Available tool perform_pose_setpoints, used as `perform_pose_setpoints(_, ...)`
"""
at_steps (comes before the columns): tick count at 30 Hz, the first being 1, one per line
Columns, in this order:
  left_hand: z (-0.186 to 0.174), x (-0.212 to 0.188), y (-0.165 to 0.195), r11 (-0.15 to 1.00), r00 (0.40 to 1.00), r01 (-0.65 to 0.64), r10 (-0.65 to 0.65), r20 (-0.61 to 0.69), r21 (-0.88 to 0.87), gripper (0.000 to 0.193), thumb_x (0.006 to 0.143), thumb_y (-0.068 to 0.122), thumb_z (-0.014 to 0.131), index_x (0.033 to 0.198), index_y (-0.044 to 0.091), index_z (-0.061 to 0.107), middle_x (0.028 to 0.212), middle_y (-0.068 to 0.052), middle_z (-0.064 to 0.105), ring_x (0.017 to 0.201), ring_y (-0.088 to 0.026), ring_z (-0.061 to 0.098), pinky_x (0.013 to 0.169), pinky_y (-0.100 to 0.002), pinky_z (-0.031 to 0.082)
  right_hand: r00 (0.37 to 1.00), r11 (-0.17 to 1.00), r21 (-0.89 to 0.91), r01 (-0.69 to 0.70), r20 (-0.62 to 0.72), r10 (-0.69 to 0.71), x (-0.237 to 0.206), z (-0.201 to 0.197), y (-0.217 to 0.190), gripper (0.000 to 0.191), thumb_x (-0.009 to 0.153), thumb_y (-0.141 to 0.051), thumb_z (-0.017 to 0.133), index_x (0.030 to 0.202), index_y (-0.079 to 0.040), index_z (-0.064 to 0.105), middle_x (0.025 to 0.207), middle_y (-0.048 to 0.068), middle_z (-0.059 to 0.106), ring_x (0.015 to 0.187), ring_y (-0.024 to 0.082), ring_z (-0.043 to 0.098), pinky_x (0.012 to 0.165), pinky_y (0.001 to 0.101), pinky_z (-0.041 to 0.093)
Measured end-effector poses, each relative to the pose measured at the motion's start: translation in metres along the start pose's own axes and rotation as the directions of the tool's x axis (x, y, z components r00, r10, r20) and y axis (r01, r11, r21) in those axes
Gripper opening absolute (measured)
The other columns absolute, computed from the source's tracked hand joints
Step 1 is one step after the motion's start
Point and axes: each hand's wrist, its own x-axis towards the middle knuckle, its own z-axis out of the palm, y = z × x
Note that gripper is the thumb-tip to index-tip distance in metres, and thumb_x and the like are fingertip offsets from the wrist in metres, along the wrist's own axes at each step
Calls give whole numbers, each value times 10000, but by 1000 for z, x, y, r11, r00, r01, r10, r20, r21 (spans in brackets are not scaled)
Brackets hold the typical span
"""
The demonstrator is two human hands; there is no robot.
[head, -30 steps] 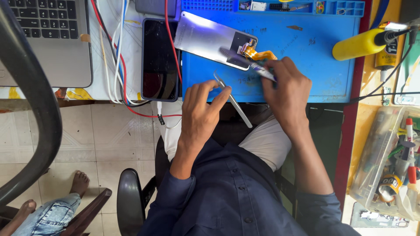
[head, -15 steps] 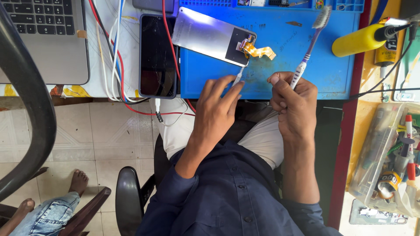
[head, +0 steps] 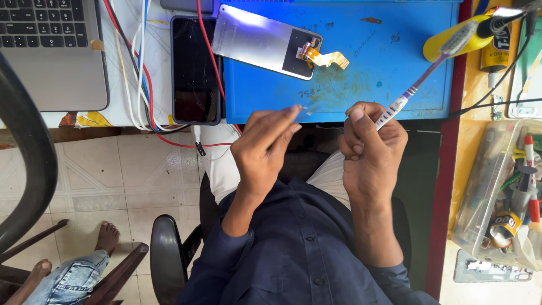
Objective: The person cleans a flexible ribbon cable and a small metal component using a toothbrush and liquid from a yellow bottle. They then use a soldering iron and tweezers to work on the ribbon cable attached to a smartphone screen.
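Two hands: both raised just off the near edge of the blue mat (head: 384, 73).
Left hand (head: 265, 147): fingers pinched shut on a thin clear sliver (head: 305, 108), blurred.
Right hand (head: 370, 149): curled tight round a brush (head: 420, 76), bristles over the mat's right edge.
Screen panel (head: 262, 42): flat at the mat's far-left corner, flex (head: 324, 56) exposed.
Risk: the sliver may slip from so light a pinch; the brush could snag the flex.

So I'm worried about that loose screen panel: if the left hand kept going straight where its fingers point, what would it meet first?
Probably the bare blue mat, not the panel. The left hand points up and right, toward the mat's near edge; the screen panel lies farther back and left. Height above the mat is unclear.
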Motion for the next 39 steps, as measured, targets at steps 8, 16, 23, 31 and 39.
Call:
perform_pose_setpoints(8, -21, 3, 38, 970, 982, -171, 155, 107, 170, 377, 856, -138, 762, 1195, 17, 708, 1177, -107, 710, 994, -270, 682, 782, -315, 592, 998, 999, 40, 11, 57, -14, -24, 1, -14, 66, 1046, -4, 630, 1007, 45, 648, 755, 6, 512, 599, 50, 367, 532, 223, 264)
perform_pose_setpoints(16, -36, 5, 55, 908, 947, -317, 286, 149, 273, 373, 891, -138, 808, 1215, 27, 728, 1092, -103, 706, 906, -222, 645, 724, -326, 536, 999, 999, 44, 4, 34, -6, -36, 2, -17, 38, 1041, 32, 622, 1032, 57, 649, 787, 25, 535, 610, 50, 358, 547, 229, 277)
perform_pose_setpoints(23, -34, 6, 47, 816, 887, -462, 435, 156, 349, 279, 884, -107, 839, 1120, 20, 762, 1051, -112, 714, 853, -198, 630, 660, -312, 499, 999, 1000, 30, -6, 42, 4, -39, 2, -21, 33, 1045, 43, 625, 1041, 63, 650, 729, 7, 498, 598, 51, 361, 545, 232, 267)
perform_pose_setpoints(31, -31, 4, 42, 765, 860, -504, 488, 151, 400, 249, 873, -74, 859, 1087, 12, 765, 1030, -128, 724, 827, -202, 630, 633, -310, 484, 1000, 1000, -4, -14, 15, 14, -40, 3, -21, 30, 1025, 44, 627, 1035, 68, 643, 788, 29, 538, 605, 52, 368, 535, 236, 274)
perform_pose_setpoints(39, -30, 4, 42, 774, 871, -488, 463, 166, 404, 260, 888, -60, 859, 1116, 14, 758, 1045, -127, 725, 838, -211, 634, 642, -321, 479, 1000, 1000, -18, -19, 18, 19, -35, 3, -17, 56, 1023, 24, 645, 1037, 78, 647, 815, 43, 575, 598, 44, 370, 527, 227, 277)
